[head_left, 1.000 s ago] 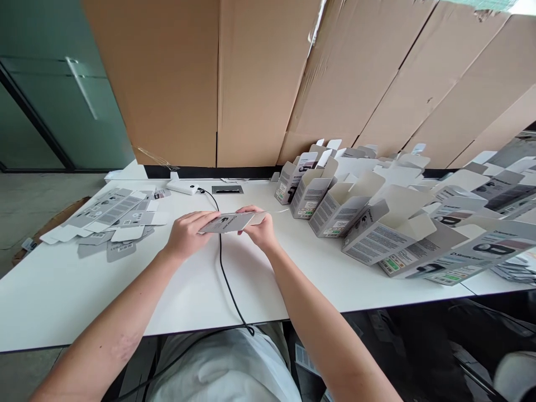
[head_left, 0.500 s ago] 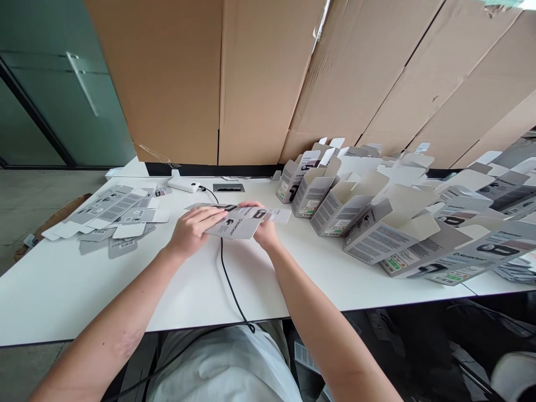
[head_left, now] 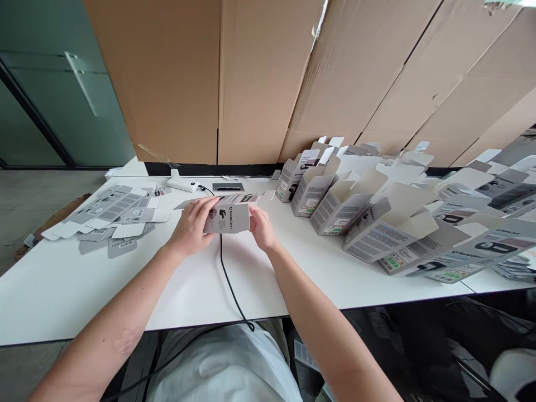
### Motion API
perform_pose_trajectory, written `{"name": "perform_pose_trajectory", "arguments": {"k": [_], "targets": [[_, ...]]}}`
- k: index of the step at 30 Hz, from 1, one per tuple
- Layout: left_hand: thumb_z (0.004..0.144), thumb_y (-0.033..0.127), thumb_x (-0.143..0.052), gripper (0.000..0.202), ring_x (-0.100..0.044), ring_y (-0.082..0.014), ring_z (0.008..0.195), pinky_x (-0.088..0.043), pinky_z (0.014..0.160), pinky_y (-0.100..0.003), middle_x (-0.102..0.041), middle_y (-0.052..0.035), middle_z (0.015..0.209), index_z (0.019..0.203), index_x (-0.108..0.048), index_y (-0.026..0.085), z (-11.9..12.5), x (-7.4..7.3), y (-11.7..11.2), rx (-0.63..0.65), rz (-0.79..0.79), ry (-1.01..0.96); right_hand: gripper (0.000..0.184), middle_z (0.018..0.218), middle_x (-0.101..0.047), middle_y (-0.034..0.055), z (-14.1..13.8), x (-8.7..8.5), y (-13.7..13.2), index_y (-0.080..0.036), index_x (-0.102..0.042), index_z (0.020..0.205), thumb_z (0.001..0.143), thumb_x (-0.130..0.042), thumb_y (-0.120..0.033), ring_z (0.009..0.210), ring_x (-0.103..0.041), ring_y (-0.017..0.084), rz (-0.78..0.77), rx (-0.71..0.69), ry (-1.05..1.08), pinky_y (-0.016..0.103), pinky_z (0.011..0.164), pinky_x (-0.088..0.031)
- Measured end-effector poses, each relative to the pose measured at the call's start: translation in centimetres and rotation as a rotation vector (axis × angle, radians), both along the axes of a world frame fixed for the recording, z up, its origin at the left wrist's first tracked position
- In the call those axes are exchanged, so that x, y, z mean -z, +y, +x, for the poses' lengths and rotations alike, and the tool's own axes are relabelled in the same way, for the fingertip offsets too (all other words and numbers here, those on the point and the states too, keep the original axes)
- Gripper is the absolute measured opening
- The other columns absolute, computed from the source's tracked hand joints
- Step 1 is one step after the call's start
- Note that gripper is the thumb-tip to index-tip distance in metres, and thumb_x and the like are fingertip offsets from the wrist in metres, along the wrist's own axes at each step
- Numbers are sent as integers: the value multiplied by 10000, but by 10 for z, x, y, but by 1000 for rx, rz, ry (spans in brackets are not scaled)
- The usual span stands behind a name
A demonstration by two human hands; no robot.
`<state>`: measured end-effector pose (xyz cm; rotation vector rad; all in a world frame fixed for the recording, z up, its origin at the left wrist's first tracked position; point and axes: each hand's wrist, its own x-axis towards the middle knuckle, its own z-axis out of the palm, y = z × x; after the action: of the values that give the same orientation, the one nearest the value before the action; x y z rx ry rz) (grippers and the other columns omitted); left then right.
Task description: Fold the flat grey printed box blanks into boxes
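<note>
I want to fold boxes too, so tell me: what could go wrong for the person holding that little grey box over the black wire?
The small carton is only pinched at its ends by the left hand and right hand, so a hard squeeze might crease it. The black cable runs right under the hands and could snag a wrist. The leaning row of opened boxes nearby might topple if bumped.

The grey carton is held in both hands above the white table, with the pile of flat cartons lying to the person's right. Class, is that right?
Not quite. The head view shows the pile of flat cartons to the person's left. Both the left hand and right hand do hold the grey carton above the white table.
</note>
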<state>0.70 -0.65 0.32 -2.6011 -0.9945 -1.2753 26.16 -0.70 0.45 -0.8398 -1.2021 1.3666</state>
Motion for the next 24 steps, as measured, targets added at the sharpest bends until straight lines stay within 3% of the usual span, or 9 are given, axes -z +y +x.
{"name": "perform_pose_trajectory", "arguments": {"k": [4, 7, 11, 14, 20, 24], "targets": [[891, 198, -819, 943, -649, -420, 1487, -540, 1266, -617, -638, -176, 1632, 1742, -417, 252, -1, -3, -1, 1, 12, 6, 539, 941, -777, 93, 0, 3, 2, -190, -781, 927, 891, -771, -727, 808, -718, 233, -20, 58, -10, 339, 677, -608], [883, 179, -824, 823, -710, -393, 1411, -578, 1221, -575, -710, -155, 1558, 1646, -521, 244, -1, -4, 1, -30, 87, -28, 567, 975, -789, 108, 1, 0, 1, -191, -771, 903, 867, -794, -757, 863, -740, 258, -12, 59, -20, 376, 748, -645], [859, 173, -837, 706, -788, -351, 1253, -631, 1125, -527, -794, -113, 1416, 1523, -610, 250, -2, -3, 2, -101, 111, -112, 812, 1117, -825, 151, 1, -6, -3, -188, -836, 1194, 932, -652, -934, 1055, -790, 336, 40, -54, -22, 451, 868, -692], [872, 176, -840, 678, -791, -340, 1271, -622, 1160, -525, -798, -105, 1424, 1509, -623, 256, -2, -3, 2, -98, 110, -139, 925, 1205, -835, 160, 1, -7, -4, -206, -818, 1356, 963, -534, -994, 1158, -794, 366, 26, -100, -6, 474, 895, -705], [906, 181, -860, 666, -783, -334, 1329, -585, 1237, -545, -800, -89, 1452, 1522, -630, 284, -3, -4, 3, -83, 137, -159, 726, 1261, -843, 147, 5, -4, -1, -205, -870, 1135, 916, -709, -879, 1143, -777, 335, -8, -86, 18, 454, 951, -693], [902, 167, -870, 670, -788, -334, 1320, -595, 1218, -543, -803, -87, 1447, 1518, -635, 286, -3, -5, 2, -72, 144, -167, 708, 1189, -843, 146, 6, -5, -2, -198, -865, 1123, 898, -758, -860, 1072, -775, 322, -7, -109, 14, 463, 929, -693]]}}
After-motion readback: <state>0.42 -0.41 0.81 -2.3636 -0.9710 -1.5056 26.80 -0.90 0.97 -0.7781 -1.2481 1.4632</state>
